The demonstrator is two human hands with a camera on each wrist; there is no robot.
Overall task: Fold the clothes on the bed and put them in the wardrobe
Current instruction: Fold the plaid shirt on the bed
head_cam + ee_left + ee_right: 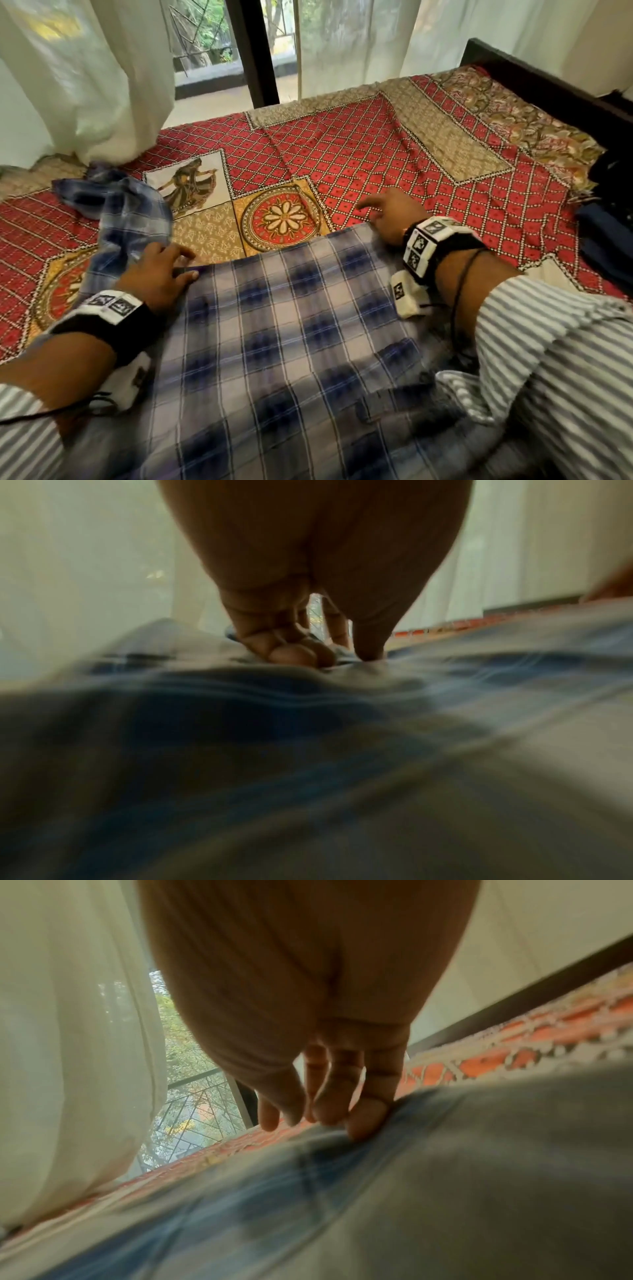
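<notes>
Blue checked cloth (294, 329) spread in lower centre of frame on the bed (376, 164). Left hand (154, 274) pinched its far left edge, right hand (390, 216) gripped far right corner with curled fingers (366, 1118).

Cloth (291, 325) on bed (376, 154) (curtains (85, 85) behind)

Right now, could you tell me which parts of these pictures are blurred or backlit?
Head view: sharp bedspread, motion-blurred checked cloth. Left wrist view: cloth foreground smeared, left hand dark against bright curtains. Right wrist view: cloth blurred, right hand backlit.
</notes>
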